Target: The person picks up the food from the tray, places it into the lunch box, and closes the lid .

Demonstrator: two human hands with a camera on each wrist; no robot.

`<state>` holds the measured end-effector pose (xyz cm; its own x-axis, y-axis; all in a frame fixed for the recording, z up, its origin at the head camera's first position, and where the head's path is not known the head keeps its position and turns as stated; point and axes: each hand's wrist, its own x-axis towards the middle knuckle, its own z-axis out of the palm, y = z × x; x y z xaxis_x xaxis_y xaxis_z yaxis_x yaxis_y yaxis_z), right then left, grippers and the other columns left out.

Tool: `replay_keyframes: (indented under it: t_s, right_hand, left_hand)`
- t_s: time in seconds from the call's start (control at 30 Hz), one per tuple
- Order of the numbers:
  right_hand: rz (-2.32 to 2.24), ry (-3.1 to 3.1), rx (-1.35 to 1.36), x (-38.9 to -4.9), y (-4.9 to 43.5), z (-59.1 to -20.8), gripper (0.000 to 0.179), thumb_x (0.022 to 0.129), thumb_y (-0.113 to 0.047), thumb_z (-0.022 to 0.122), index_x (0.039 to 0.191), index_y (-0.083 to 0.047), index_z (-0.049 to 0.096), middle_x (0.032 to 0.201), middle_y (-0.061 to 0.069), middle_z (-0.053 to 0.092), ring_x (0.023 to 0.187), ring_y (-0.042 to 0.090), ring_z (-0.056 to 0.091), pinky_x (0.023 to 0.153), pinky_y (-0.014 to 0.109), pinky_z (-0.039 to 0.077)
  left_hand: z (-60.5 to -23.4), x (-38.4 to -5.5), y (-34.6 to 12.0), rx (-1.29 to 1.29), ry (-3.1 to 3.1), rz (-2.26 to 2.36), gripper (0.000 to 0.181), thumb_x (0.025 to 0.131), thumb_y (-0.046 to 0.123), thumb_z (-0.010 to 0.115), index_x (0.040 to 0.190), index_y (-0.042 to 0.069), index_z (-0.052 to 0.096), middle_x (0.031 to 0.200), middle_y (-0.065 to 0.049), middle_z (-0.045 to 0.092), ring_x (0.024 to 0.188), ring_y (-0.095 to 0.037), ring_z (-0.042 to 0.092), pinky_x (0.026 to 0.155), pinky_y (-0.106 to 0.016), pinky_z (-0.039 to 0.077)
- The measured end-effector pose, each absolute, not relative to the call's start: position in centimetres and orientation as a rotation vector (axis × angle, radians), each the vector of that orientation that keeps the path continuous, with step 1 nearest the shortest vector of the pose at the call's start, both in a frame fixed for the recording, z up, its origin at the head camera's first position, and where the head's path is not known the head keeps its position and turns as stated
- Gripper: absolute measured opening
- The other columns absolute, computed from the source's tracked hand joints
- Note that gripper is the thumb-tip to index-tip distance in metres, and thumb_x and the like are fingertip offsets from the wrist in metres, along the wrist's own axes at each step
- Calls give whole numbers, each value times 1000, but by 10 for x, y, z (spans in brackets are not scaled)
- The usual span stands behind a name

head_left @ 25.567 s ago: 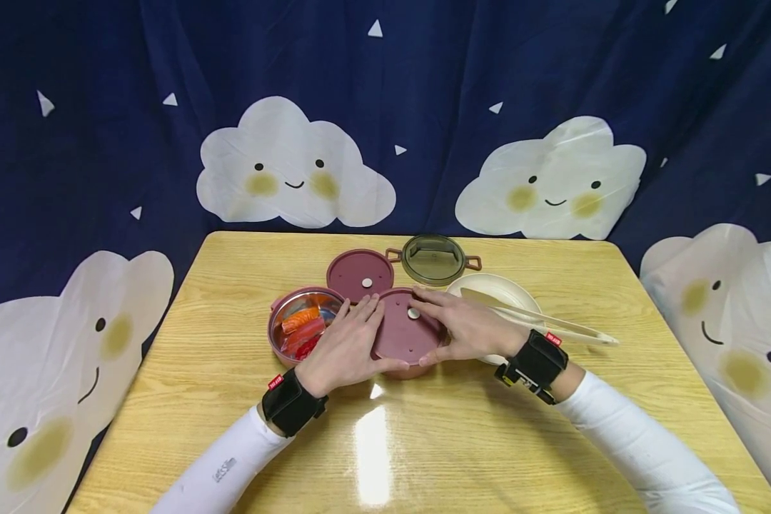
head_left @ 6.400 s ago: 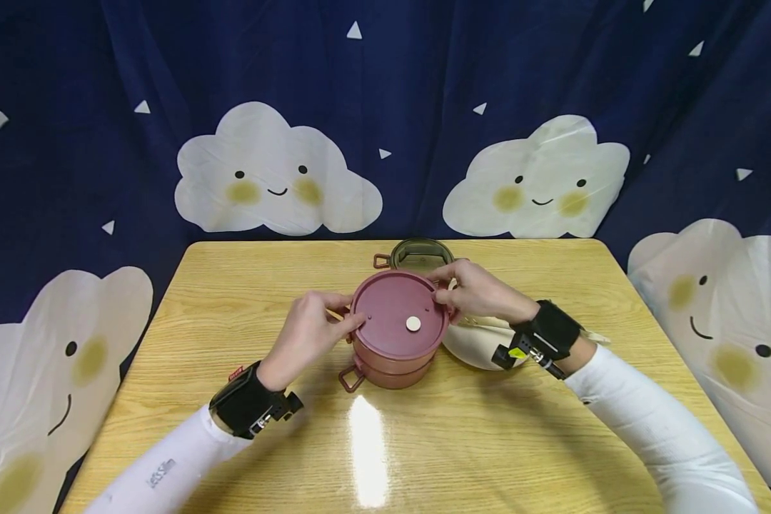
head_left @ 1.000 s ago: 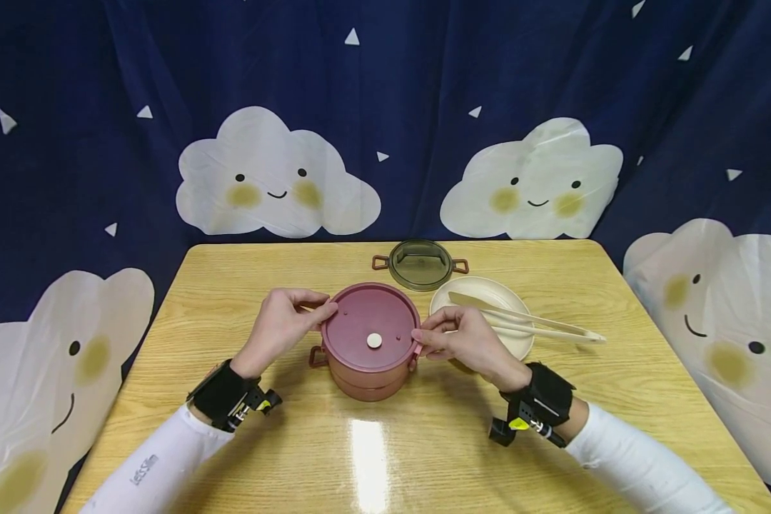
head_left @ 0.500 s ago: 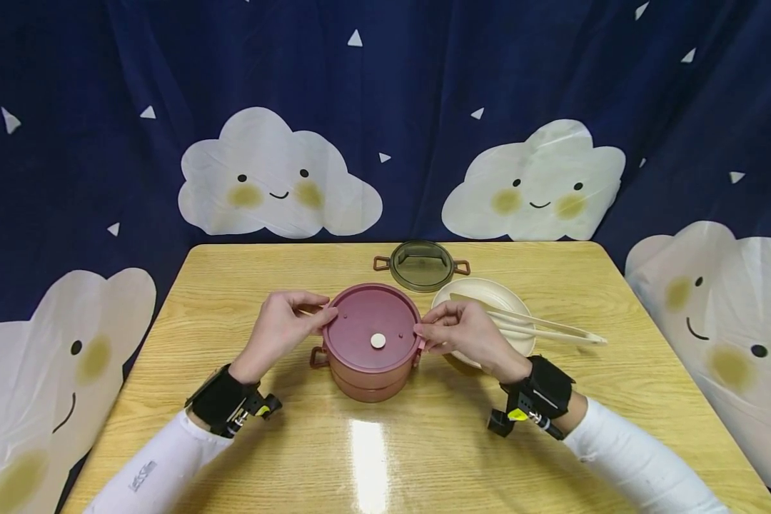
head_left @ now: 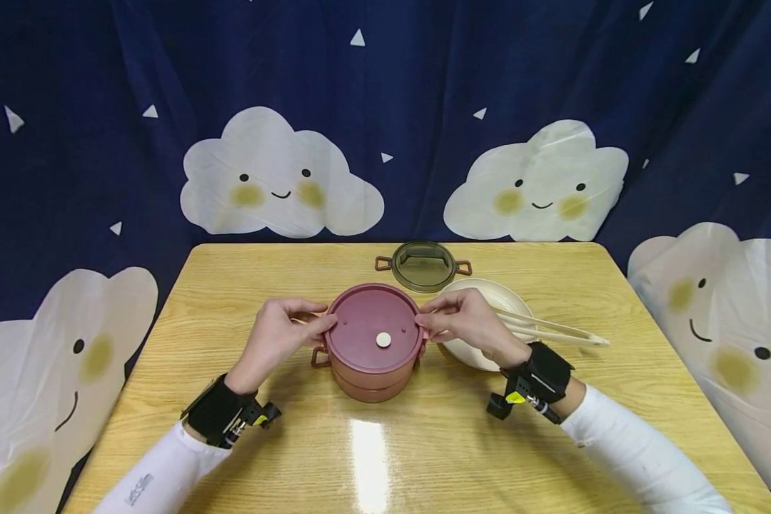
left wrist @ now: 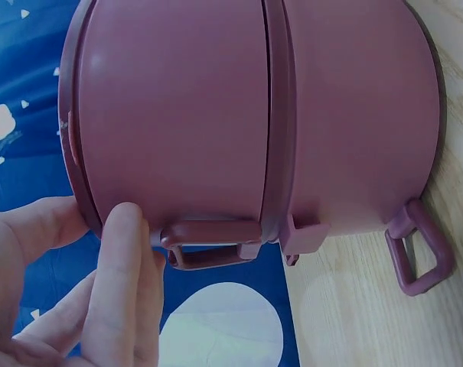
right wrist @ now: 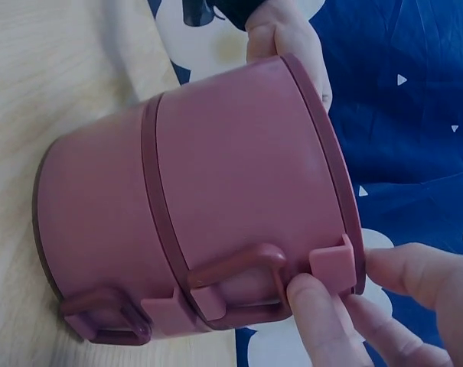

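A two-tier dusty-red lunch box stands upright on the table, its darker red lid with a white knob lying on top. My left hand pinches the lid's left rim; in the left wrist view its fingers touch the upper tier's wall above a loop handle. On the opposite side, my right hand pinches the rim at a pink latch, which stands out from the wall. Another latch sits at the seam between the tiers. The contents are hidden.
Behind the lunch box is a shallow pan with a dark glass lid and brown handles. A cream plate, partly behind my right hand, carries cream tongs reaching past its right edge. The wooden table ends at a dark blue curtain.
The two tiers, side by side at first, one with food showing, are now stacked. In the last second the lid has turned slightly, its knob shifting right, my right hand moving up, my left down.
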<state>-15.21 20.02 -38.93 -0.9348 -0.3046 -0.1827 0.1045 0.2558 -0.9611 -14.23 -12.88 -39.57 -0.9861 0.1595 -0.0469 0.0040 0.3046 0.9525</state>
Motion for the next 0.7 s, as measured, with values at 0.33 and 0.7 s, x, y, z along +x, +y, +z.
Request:
replay_keyframes:
  t_s: [0.33,0.7]
  right_hand:
    - [-1702,2232,-212,-159,201,-389,31,93,-11,79,116,8,76,87,-3,81,76,9,76,78,37,65]
    - [-1688,2242,-213,-165,200,-388,30,93,-14,80,115,6,77,86,-3,81,77,10,76,77,34,65]
  left_hand:
    - [-397,-136,-129,109,2378,1792,37,91,21,83,119,-3,77,107,-25,79,69,-17,79,71,-40,65]
    - [-401,-131,-128,88,2413,1784,35,90,23,85,114,-1,79,96,-18,80,72,-31,80,66,-33,64]
